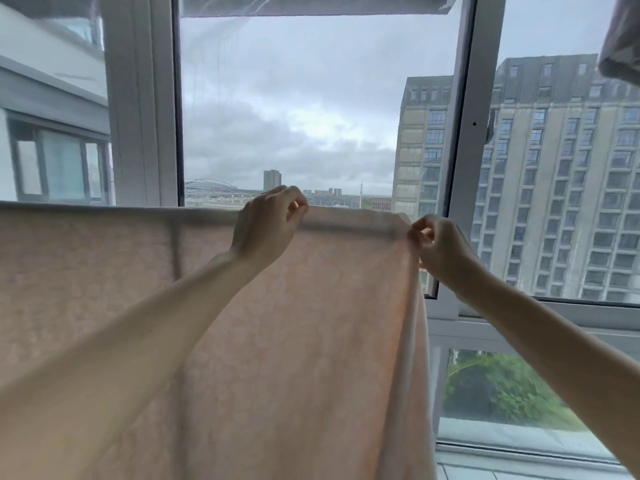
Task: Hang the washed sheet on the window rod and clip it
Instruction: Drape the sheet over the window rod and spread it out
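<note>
The sheet [277,341] fills the lower part of the view nearest the camera, a pale peach cloth with a faint woven pattern, draped over a horizontal line that is most likely the window rod, though the rod itself is hidden under the fold. The cloth looks thin and soft: light comes through it, and it falls in loose vertical folds along its right edge. Being washed, it is probably damp and a little heavier than it looks, inclined to cling to itself and to slide along the rod if pulled unevenly. The best hold is the top hem right at the fold, where a pinch spreads it without dragging the hanging part.

Both forearms reach up across the sheet. The left hand [268,223] sits at the sheet's top edge, right of its middle, its fingers curled and pinched on the hem. The right hand [440,245] is at the sheet's upper right corner, thumb and fingertips pressed together on the corner. The stretch of hem between the two hands lies fairly taut and flat. No clip is visible in either hand or on the sheet, so the clipping seems not yet done.

Beyond the sheet stands the window frame [464,150], and past it apartment blocks [554,188] under a cloudy sky.
</note>
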